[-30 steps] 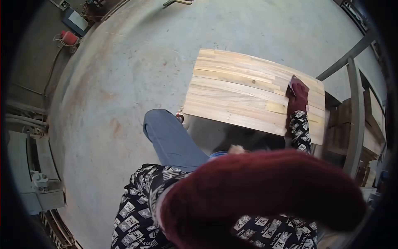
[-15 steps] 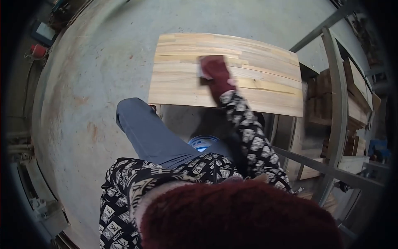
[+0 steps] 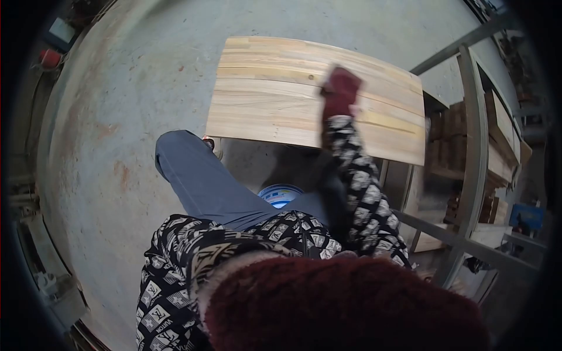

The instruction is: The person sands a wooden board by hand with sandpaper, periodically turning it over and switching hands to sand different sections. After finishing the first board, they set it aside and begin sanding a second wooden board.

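A pale wooden board (image 3: 263, 111) made of joined strips lies flat in front of me. My right hand (image 3: 342, 90), in a dark red glove, is over the right half of its top and looks pressed to the surface. Motion blur smears its fingers, and whatever may be under them cannot be made out. Very near the camera, my left hand (image 3: 345, 304) shows as a large dark red fuzzy shape with a pinkish cuff. Its fingers are hidden, and I see nothing held in it.
Metal frame bars (image 3: 477, 134) rise at the right, with stacked wood pieces (image 3: 451, 137) behind them. A blue-and-white round container (image 3: 281, 194) is between my legs below the board. A red object (image 3: 50, 58) is at the far left on the concrete floor's edge.
My right hand has moved to the right across the board. The board appears slightly higher in the view. My left hand stays close to the camera.
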Available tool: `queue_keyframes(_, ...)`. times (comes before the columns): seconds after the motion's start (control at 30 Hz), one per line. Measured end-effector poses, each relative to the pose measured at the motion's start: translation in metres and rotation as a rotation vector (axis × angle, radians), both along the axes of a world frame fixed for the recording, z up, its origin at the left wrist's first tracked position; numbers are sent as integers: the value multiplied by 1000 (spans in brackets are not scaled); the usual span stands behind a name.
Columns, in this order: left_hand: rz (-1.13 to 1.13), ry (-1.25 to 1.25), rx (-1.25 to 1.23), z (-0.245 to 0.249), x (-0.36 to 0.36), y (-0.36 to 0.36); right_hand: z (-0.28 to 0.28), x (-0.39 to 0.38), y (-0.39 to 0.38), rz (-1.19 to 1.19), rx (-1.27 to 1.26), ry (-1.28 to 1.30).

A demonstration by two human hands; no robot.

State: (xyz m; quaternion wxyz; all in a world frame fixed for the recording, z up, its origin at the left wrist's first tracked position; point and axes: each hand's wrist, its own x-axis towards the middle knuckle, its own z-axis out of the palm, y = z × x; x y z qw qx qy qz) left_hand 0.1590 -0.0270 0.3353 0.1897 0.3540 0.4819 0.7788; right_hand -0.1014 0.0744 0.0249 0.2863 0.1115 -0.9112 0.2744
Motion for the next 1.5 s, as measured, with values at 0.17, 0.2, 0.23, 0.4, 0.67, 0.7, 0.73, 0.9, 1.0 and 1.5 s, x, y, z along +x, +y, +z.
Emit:
queue_keyframes(0.17, 10, -7, -44, -1, -5, -2, 54, 36, -89, 370, 88, -91)
queue_keyframes(0.2, 14, -10, -50, 0, -5, -2, 67, 38, -87, 506, 75, -229)
queue_keyframes(0.23, 23, -8, -57, 0, -4, -2, 53, 34, -77, 501, 66, -73)
queue_keyframes(0.4, 41, -14, -45, -1, 2, -5, 38, -9, 44, 263, -215, -143)
queue_keyframes(0.67, 9, 7, -36, -6, 5, -8, 17, -23, 152, -190, 106, -48)
queue_keyframes(0.7, -2, 9, -37, -7, 4, -8, 13, -17, 117, -156, 53, -47)
queue_keyframes(0.73, -14, 6, -41, -8, 4, -7, 10, -8, 80, -90, 25, -42)
queue_keyframes(0.9, -54, 4, -62, -6, 5, -3, 64, 63, -76, 413, 110, -132)
queue_keyframes(1.0, -52, 2, -69, -6, 9, -2, 59, 57, -73, 563, 145, -129)
queue_keyframes(1.5, -97, 0, -9, -3, 10, -2, 26, 10, 50, -28, -22, -51)
